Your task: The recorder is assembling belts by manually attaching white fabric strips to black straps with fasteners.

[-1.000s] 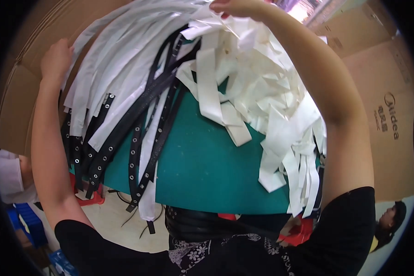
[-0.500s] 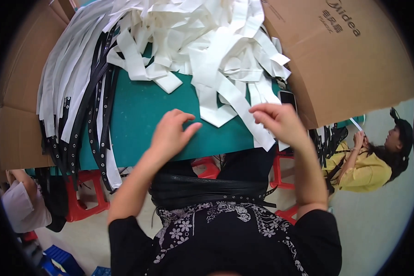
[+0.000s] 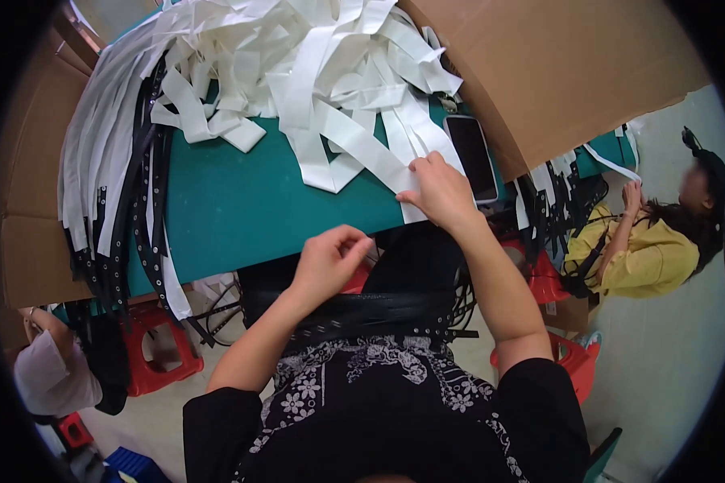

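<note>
White strip (image 3: 364,150): slants far-left from right fingertips (image 3: 416,165)
Right hand (image 3: 440,190): nearer, touching; pinch unclear
Left hand (image 3: 327,259): fingers narrow, empty

The person working here wears a black top (image 3: 411,427) with wide, plain short sleeves (image 3: 225,431) that end around the elbow. Pale flowers (image 3: 302,394) run in narrow bands down each side of the front, and a lacy, scrolled pattern (image 3: 399,367) spreads between them near the lower part; the middle of the chest is solid black. Farther down I can make out dark trousers (image 3: 419,256). The left hand (image 3: 324,262) and right hand (image 3: 441,191) are bare.
</note>
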Motion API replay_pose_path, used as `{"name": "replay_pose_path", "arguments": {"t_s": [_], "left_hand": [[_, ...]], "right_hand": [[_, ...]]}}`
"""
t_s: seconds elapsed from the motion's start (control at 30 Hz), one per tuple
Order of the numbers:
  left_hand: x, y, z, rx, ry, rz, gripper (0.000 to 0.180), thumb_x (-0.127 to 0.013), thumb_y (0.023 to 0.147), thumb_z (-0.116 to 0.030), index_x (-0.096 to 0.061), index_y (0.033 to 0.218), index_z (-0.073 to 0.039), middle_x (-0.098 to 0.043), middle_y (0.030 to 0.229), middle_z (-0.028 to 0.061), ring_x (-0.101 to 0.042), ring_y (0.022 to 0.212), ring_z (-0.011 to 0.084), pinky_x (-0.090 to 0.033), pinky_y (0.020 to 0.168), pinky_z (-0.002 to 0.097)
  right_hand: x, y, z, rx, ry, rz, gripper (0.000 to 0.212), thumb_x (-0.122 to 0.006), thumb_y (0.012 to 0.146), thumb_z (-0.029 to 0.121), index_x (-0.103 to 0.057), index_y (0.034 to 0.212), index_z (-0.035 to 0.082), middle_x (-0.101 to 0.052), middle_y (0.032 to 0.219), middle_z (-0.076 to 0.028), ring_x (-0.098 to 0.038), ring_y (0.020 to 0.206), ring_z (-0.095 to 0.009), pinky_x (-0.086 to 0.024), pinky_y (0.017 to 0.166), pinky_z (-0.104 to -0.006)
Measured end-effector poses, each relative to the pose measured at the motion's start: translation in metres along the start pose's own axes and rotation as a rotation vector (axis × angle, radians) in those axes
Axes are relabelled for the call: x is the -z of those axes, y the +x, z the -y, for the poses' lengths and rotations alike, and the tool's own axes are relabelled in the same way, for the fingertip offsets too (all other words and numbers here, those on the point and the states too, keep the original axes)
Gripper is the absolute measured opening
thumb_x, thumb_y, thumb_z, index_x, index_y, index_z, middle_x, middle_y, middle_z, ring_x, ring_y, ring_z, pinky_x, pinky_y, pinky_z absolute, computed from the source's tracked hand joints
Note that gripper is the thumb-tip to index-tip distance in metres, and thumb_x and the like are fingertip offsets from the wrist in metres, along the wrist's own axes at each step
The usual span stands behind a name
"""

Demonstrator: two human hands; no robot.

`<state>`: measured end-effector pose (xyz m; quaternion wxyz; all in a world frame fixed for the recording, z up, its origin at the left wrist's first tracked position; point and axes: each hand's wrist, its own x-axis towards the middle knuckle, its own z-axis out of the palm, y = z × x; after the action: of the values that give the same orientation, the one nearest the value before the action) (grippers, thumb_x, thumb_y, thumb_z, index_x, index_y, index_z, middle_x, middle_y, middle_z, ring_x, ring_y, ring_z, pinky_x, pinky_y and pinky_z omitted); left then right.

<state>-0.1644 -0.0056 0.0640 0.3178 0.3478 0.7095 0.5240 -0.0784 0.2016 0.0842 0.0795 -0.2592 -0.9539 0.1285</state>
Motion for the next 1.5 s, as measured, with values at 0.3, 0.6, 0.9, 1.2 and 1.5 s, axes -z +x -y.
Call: {"name": "replay_pose_path", "arguments": {"t_s": [0.3,0.6,0.9,1.2,1.5], "left_hand": [[0.010,-0.074,0.107,-0.503,0.750,0.015,0.035,-0.069,0.069,-0.020,-0.060,0.100,-0.007,-0.057,0.096,0.0110,-0.054,0.093,0.0303,-0.043,0.079,0.0404],[0.002,-0.076,0.126,-0.256,0.702,0.031,0.025,-0.062,0.080,-0.022,-0.061,0.100,-0.008,-0.061,0.094,0.0085,-0.057,0.092,0.0272,-0.044,0.083,0.0383],[0.014,-0.068,0.064,0.133,-0.133,-0.132,0.029,-0.061,0.087,-0.023,-0.062,0.105,-0.001,-0.062,0.094,0.0021,-0.055,0.078,0.0089,-0.045,0.068,0.0222],[0.066,-0.030,0.020,0.378,-0.431,0.117,0.017,-0.062,0.083,-0.007,-0.065,0.096,0.004,-0.067,0.087,0.0067,-0.062,0.075,0.0107,-0.050,0.068,0.0238],[0.107,-0.016,0.015,0.090,-0.599,-0.373,0.019,-0.066,0.084,-0.018,-0.064,0.090,0.000,-0.063,0.072,0.0015,-0.048,0.051,0.0041,-0.034,0.044,0.0184]], "right_hand": [[0.015,0.013,0.005,0.000,-0.008,0.123,0.019,-0.065,0.077,0.027,-0.064,0.080,0.008,-0.064,0.076,-0.011,-0.062,0.076,-0.030,-0.048,0.065,-0.0389],[0.003,0.016,0.006,0.081,-0.081,0.273,0.036,-0.070,0.074,0.030,-0.055,0.088,0.001,-0.059,0.078,-0.016,-0.056,0.073,-0.032,-0.043,0.064,-0.0375],[0.015,0.019,0.054,-0.218,0.769,0.594,0.021,-0.063,0.083,0.022,-0.057,0.087,0.003,-0.050,0.062,0.003,-0.042,0.046,-0.003,-0.031,0.039,-0.0180],[-0.013,-0.020,0.087,-0.225,1.254,0.658,0.025,-0.060,0.087,0.024,-0.059,0.094,0.000,-0.059,0.068,-0.002,-0.048,0.051,-0.004,-0.037,0.044,-0.0175],[-0.151,-0.081,0.109,0.251,0.525,0.494,0.030,-0.065,0.078,0.033,-0.065,0.091,0.007,-0.064,0.082,-0.009,-0.062,0.079,-0.026,-0.048,0.067,-0.0368]]}}
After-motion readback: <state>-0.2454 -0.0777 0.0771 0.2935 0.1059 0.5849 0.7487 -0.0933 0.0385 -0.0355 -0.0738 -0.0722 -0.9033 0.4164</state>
